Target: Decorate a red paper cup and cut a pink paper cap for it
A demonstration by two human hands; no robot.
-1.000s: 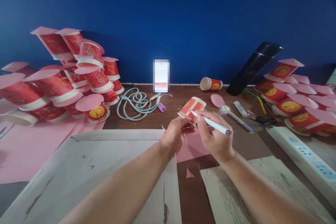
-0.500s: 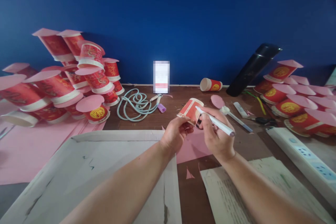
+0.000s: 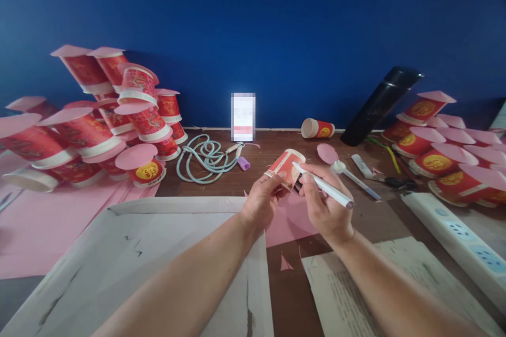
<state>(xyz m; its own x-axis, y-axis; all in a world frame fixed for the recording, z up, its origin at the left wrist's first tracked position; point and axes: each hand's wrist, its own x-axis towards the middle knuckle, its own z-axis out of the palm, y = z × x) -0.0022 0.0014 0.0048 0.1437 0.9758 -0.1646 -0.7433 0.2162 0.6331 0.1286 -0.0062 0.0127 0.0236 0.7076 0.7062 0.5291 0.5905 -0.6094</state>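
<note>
My left hand [image 3: 261,199] is closed around the lower end of a red paper cup [image 3: 288,162] with pale printed bands, held tilted above the table. In my right hand [image 3: 328,195] a white marker pen [image 3: 329,188] is gripped, its tip at the cup's printed side. Fingers of the right hand are close to the cup's edge, where dark marks partly show. Beneath the hands lies a sheet of pink paper [image 3: 290,224]. A pink paper disc [image 3: 327,153] rests on the table beyond the right hand.
Red cups with pink paper tops are stacked at left [image 3: 87,134] and right [image 3: 437,160]. A white box lid [image 3: 118,274] lies front left, a power strip [image 3: 458,237] at right. A light-blue cable [image 3: 205,163], lit phone [image 3: 243,118] and black bottle [image 3: 379,108] stand along the back.
The cup has turned slightly in my left hand, and the thumb now lies flatter over its side. The pen tip has shifted a little down and left against the cup.
</note>
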